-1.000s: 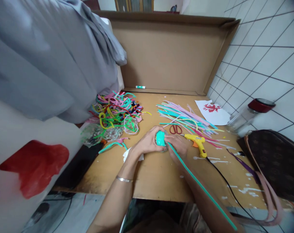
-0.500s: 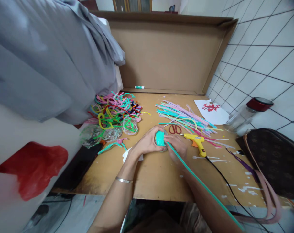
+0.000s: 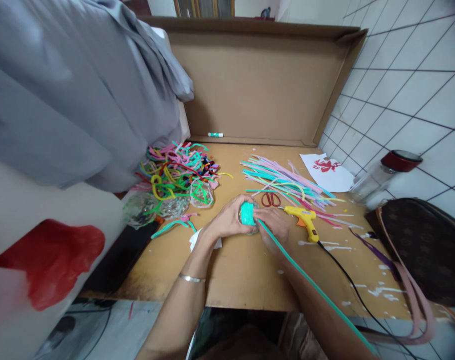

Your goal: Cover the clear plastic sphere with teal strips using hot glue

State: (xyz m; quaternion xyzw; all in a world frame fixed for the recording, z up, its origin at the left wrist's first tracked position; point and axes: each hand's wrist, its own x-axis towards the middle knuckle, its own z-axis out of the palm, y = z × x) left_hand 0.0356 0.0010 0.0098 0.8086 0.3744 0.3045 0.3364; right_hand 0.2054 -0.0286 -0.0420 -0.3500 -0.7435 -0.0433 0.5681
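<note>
My left hand [image 3: 231,218] is closed round a small roundish piece [image 3: 247,213] with a turquoise front and a clear-looking rim; what it is made of underneath is hidden. A long turquoise pipe cleaner [image 3: 302,270] runs from that front, past my right hand [image 3: 274,225], and down over my right forearm. The fingers of that hand pinch the pipe cleaner close against the piece. Just beyond my hands lie red-handled scissors [image 3: 271,200]. To the right rests a yellow glue gun [image 3: 304,218], its nozzle pointing left. A white scrap [image 3: 197,240] shows partly behind my left wrist.
Loose pipe cleaners [image 3: 283,177] lie fanned out at the back. A tangled colourful heap [image 3: 174,172] and clear round pieces [image 3: 174,206] sit left, above a black phone-like slab [image 3: 120,255]. A bottle [image 3: 377,180] and brown bag [image 3: 422,245] stand right; a cardboard wall [image 3: 257,85] closes the back.
Almost nothing differs. Both hands stay on the turquoise-fronted piece, and the pipe cleaner keeps its line over my right forearm.
</note>
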